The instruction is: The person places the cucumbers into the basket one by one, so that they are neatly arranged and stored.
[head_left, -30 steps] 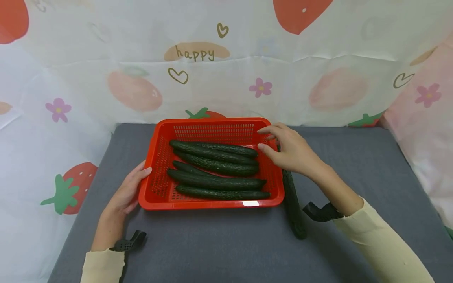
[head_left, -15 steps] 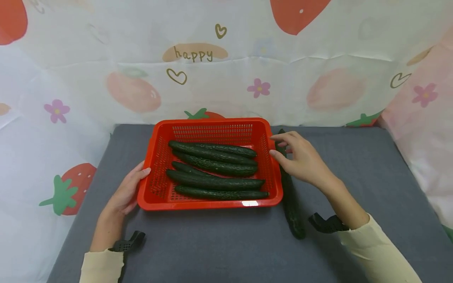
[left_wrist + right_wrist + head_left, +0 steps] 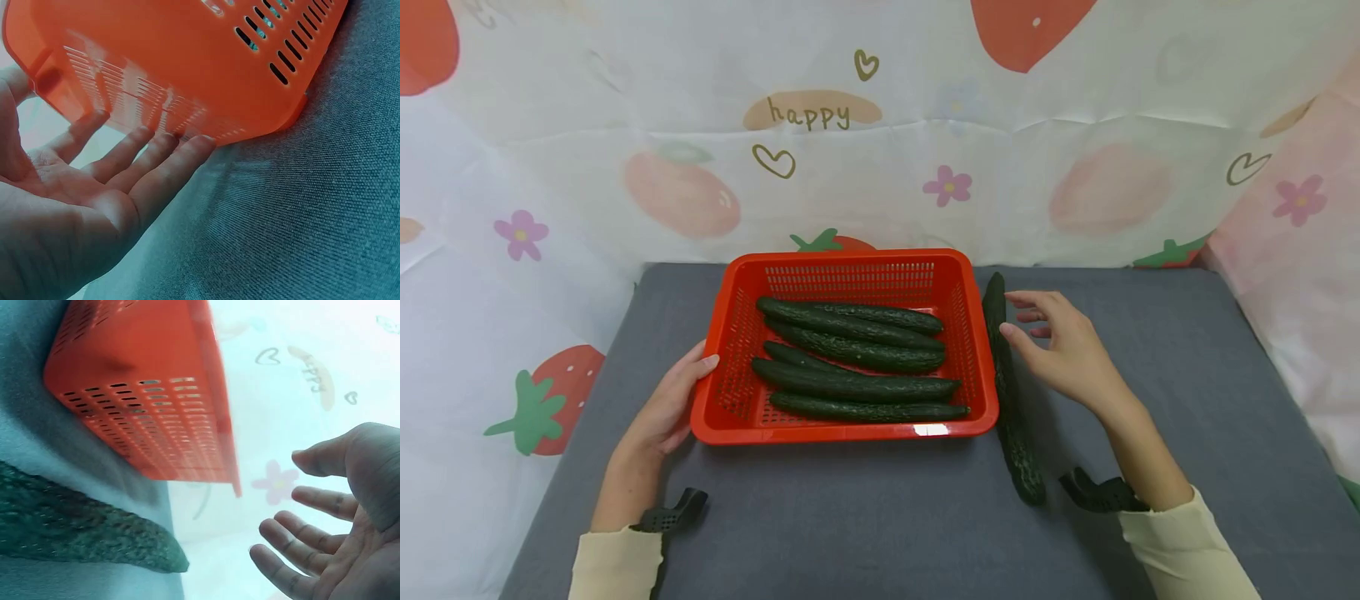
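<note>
A red plastic basket (image 3: 850,437) with slotted walls holds several dark green cucumbers (image 3: 857,387) lying lengthwise. My left hand (image 3: 673,396) grips its left end, thumb over the rim and fingers against the outer wall; in the left wrist view those fingers (image 3: 178,169) touch the slotted side. One more cucumber (image 3: 1018,442) lies on the table along the basket's right side, its bumpy skin close up in the right wrist view. Beside that cucumber's far half, my right hand (image 3: 1063,346) is raised with fingers apart and nothing between them.
Grey cloth (image 3: 850,517) covers the table. A white curtain (image 3: 880,192) printed with strawberries, hearts and flowers hangs right behind it and at both sides. Each wrist wears a black camera mount (image 3: 1101,492).
My right hand has moved right, from over the basket's right rim to beyond the loose cucumber, uncovering its far end. My left hand and the basket stay in place.
</note>
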A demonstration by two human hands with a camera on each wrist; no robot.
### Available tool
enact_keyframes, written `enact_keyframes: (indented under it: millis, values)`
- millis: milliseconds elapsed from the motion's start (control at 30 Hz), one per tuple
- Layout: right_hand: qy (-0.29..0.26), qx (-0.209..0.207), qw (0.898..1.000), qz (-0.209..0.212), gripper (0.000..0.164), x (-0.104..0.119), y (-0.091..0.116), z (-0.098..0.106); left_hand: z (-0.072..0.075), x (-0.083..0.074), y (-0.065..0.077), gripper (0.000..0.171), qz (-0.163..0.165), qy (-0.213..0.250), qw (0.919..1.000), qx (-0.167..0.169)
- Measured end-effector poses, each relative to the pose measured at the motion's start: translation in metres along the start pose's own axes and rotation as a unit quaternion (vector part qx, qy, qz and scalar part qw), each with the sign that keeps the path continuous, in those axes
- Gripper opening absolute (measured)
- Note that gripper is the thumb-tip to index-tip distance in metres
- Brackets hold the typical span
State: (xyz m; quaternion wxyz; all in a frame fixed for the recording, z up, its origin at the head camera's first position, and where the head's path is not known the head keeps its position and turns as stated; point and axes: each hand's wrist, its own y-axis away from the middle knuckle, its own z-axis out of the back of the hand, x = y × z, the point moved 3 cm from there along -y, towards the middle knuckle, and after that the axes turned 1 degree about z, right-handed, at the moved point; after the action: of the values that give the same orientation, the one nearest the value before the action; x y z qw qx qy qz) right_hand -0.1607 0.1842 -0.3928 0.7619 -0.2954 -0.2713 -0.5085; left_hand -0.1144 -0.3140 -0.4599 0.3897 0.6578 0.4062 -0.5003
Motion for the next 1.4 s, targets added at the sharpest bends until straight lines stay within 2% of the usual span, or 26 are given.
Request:
enact_keyframes:
  millis: [433, 767, 1067, 1233, 1400]
  values:
    - [0.029, 0.028, 0.997, -0.061, 0.054, -0.025, 0.015, -0.019, -0.002, 0.004, 0.0, 0.043, -0.005, 0.008, 1.0, -0.003]
    - [0.033, 0.024, 0.996, -0.078, 0.055, -0.05, 0.028, -0.037, -0.002, 0.004, -0.008, 0.044, -0.009, 0.005, 0.9999, 0.011]
    - [0.077, 0.072, 0.987, -0.12, 0.065, -0.052, 0.03, -0.052, 0.0, 0.003, -0.004, 0.045, -0.011, 0.011, 0.9998, 0.015]
    - [0.101, 0.079, 0.983, -0.132, 0.069, -0.05, 0.029, -0.054, 0.0, 0.001, -0.002, 0.045, -0.015, 0.017, 0.9997, 0.014]
    - [0.118, 0.093, 0.976, -0.157, 0.078, -0.049, 0.028, -0.058, 0.002, 0.002, -0.001, 0.044, -0.002, 0.011, 0.9999, -0.001]
